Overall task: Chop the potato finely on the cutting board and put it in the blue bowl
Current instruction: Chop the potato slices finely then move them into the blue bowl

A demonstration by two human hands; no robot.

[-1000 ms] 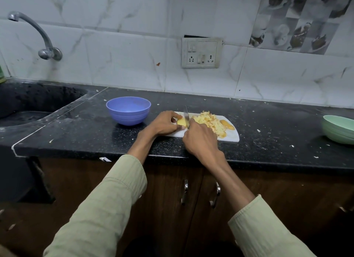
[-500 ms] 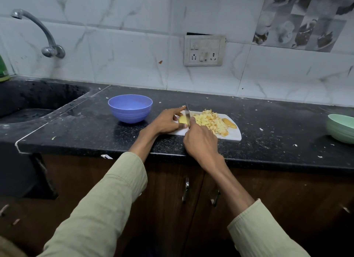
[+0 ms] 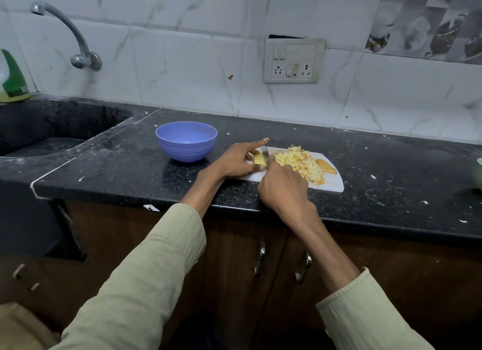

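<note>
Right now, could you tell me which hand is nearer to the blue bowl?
Left. The left hand holds the potato piece just right of the blue bowl; the right hand, gripping the knife, lies farther right.

Here's the tabletop (image 3: 365,167), black speckled stone dusted with pale crumbs and scraps. The blue bowl (image 3: 186,144) sits on it towards the left, near the sunken sink (image 3: 52,130). Just beside the bowl, to its right, the white cutting board (image 3: 331,185) lies flat near the front edge. Far right, well apart, a green bowl (image 3: 479,172) peeks in at the frame's edge.
</note>
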